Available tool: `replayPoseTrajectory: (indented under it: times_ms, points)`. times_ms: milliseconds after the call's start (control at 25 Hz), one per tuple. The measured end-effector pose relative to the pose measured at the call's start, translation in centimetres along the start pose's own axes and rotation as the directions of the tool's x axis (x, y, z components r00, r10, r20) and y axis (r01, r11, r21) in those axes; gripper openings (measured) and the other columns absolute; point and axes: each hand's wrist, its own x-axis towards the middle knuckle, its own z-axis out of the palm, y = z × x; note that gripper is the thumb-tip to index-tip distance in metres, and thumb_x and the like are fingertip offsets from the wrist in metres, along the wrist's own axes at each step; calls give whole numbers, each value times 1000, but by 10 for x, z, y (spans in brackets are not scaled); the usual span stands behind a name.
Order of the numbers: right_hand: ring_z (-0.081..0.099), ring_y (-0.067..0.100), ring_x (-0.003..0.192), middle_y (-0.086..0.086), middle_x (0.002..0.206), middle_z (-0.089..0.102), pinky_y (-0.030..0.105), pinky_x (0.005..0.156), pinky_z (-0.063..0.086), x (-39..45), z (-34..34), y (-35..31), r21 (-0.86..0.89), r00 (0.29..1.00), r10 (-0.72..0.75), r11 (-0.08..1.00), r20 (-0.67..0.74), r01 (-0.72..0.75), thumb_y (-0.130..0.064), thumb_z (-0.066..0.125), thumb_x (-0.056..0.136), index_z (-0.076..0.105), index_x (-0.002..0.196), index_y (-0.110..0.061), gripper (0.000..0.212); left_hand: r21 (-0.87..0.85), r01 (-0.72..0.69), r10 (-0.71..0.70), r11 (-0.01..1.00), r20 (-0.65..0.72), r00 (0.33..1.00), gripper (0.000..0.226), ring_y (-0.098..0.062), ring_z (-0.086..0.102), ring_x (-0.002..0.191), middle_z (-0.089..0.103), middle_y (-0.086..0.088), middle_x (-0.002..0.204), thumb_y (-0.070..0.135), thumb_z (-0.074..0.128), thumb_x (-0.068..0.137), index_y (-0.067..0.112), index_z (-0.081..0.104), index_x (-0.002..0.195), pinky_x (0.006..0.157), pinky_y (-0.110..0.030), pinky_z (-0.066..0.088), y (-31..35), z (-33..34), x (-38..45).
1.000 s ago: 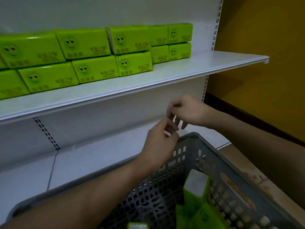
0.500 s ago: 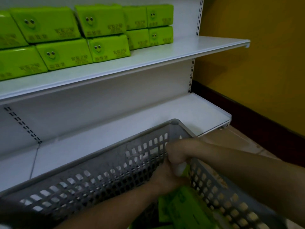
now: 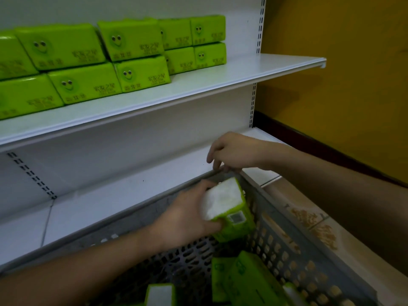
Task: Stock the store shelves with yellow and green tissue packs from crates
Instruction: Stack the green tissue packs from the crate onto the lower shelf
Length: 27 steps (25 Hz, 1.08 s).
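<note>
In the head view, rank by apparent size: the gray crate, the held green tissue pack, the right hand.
1. gray crate, largest by far.
2 and 3. held green tissue pack, gripped by the left hand, and right hand look alike; unranked.

a shop aisle: white metal gondola shelving (image 3: 198, 85) with slotted uprights (image 3: 260, 25), rows of identical green tissue packs (image 3: 132, 40) faced out and stacked two high, and a grey plastic stock crate (image 3: 287, 235) on a tiled floor (image 3: 309, 217)
</note>
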Motion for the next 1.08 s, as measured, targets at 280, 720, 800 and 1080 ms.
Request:
replayPoseTrajectory:
  times_ms: [280, 720, 800, 1080]
  points:
    - [66, 21, 92, 3, 105, 70, 27, 67, 52, -2, -20, 10, 146, 996, 42, 988, 77, -53, -39, 46, 100, 69, 105, -17, 32, 333, -801, 806, 497, 166, 569, 45, -34, 39, 139, 47, -12, 143, 19, 61, 91, 5, 45, 131, 108, -44, 41, 0, -41, -1]
    - [58, 34, 122, 8, 130, 63, 60, 105, 39, -1, -29, 46, 575, 925, -139, 812, 353, -98, -61, 80, 62, 56, 128, -27, 78, 567, -674, 796, 474, 51, 603, 35, -35, 38, 138, 38, -13, 146, 18, 53, 95, 11, 44, 128, 110, -43, 38, -17, -82, 30]
    - [60, 34, 119, 11, 127, 64, 57, 103, 44, 0, -34, 45, 587, 953, -160, 809, 255, -21, -46, 87, 62, 53, 130, -20, 80, 528, -680, 767, 509, 80, 636, 47, -28, 38, 138, 34, -11, 148, 33, 61, 92, 15, 41, 131, 110, -37, 38, -10, -85, 29]
    - [70, 19, 90, 11, 103, 72, 27, 76, 57, -6, -71, 27, 457, 961, -227, 880, 158, 133, -19, 72, 72, 66, 110, -8, 40, -338, -137, 116, 931, -80, 990, 81, -13, 64, 103, 54, -1, 128, 54, 71, 71, 43, 26, 138, 80, -30, 54, 37, -79, 43]
